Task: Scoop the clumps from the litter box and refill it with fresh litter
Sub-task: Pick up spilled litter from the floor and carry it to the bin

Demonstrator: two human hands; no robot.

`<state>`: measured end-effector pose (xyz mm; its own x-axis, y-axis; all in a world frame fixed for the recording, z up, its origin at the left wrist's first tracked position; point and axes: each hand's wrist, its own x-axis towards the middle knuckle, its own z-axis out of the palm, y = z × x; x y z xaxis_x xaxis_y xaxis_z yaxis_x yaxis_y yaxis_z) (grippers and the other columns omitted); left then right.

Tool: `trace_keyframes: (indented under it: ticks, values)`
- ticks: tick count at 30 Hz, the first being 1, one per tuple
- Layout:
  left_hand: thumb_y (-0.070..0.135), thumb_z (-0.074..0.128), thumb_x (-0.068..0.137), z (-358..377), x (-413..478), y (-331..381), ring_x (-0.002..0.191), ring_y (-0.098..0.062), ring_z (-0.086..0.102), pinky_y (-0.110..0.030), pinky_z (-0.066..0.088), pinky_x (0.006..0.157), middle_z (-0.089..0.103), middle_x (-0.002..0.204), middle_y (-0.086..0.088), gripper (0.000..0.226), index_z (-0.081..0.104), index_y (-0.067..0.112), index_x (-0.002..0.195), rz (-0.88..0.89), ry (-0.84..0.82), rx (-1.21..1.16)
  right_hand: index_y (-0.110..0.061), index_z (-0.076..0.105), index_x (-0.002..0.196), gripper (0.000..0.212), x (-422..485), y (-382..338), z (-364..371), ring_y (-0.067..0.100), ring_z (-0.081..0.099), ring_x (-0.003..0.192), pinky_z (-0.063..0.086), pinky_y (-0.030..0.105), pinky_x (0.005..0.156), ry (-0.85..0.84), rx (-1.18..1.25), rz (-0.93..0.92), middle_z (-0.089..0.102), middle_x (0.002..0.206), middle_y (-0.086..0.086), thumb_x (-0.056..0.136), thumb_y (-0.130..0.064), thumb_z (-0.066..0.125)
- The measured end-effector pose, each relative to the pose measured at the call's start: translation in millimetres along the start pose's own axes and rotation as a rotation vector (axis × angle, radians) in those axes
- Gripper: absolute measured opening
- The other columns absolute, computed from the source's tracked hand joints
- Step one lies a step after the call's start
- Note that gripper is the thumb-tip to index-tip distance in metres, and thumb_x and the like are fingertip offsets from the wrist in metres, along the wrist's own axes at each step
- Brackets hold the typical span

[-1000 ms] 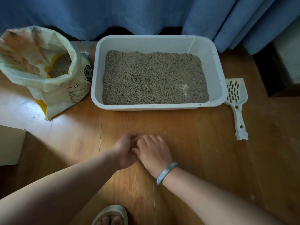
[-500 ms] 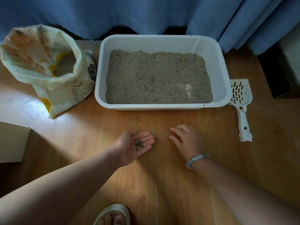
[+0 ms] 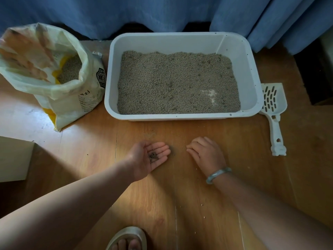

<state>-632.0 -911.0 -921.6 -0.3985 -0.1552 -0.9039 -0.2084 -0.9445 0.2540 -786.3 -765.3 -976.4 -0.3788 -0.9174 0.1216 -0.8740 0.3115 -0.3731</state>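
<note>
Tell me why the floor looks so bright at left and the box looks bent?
Head view: light glares off the floor beside the bag, while the right side lies in shade; the same view's wide lens bows the rim of the box.

I'm at home: wooden floor (image 3: 180,186), blue curtains (image 3: 162,13) at the far side, my slippered foot (image 3: 127,239) near.
</note>
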Motion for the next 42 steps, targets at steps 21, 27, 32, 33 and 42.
trace_keyframes:
  ticks: [21, 27, 32, 33, 42]
  values:
    - [0.024, 0.029, 0.098, -2, -9, -27, 0.072, -0.02, 0.065, -0.031, 0.055, 0.064, 0.069, 0.08, -0.012, 0.043, 0.064, -0.001, 0.102, -0.04, -0.038, 0.119, -0.02, 0.057, 0.075, 0.022, -19, -84, -5, 0.013, 0.054, 0.068, 0.035, 0.022, 0.068, 0.036, -0.005, -0.014, 0.057, 0.075, -0.006, 0.088, -0.031, 0.043]
    - [0.025, 0.029, 0.099, 5, -17, -31, 0.07, -0.018, 0.064, -0.029, 0.054, 0.06, 0.069, 0.079, -0.011, 0.046, 0.067, 0.0, 0.103, -0.028, -0.062, 0.16, -0.02, 0.067, 0.083, 0.025, -27, -86, -14, 0.013, 0.058, 0.079, 0.03, 0.023, 0.072, 0.038, 0.045, -0.047, 0.065, 0.09, -0.007, 0.087, -0.027, 0.044]
    - [0.026, 0.028, 0.1, 9, -22, -32, 0.078, -0.023, 0.07, -0.032, 0.058, 0.067, 0.071, 0.093, -0.016, 0.046, 0.064, -0.002, 0.109, -0.03, -0.079, 0.112, -0.02, 0.069, 0.085, 0.02, -37, -73, -31, 0.01, 0.055, 0.079, 0.042, 0.022, 0.069, 0.08, 0.216, 0.056, 0.062, 0.085, -0.007, 0.085, -0.028, 0.05]
    - [0.026, 0.027, 0.101, 9, -23, -32, 0.083, -0.024, 0.071, -0.033, 0.058, 0.069, 0.071, 0.097, -0.016, 0.046, 0.063, -0.002, 0.109, -0.03, -0.076, 0.104, -0.02, 0.068, 0.083, 0.017, -40, -66, -34, 0.01, 0.056, 0.076, 0.042, 0.023, 0.066, 0.081, 0.232, 0.118, 0.061, 0.083, -0.007, 0.085, -0.029, 0.053]
    - [0.023, 0.024, 0.101, 4, -28, -27, 0.094, -0.026, 0.07, -0.034, 0.056, 0.08, 0.071, 0.103, -0.018, 0.047, 0.063, -0.002, 0.108, 0.035, 0.005, 0.092, -0.02, 0.069, 0.08, 0.005, -77, 3, -37, 0.016, 0.06, 0.069, 0.045, 0.026, 0.056, -0.064, 0.069, 0.312, 0.062, 0.08, -0.005, 0.079, -0.018, 0.073]
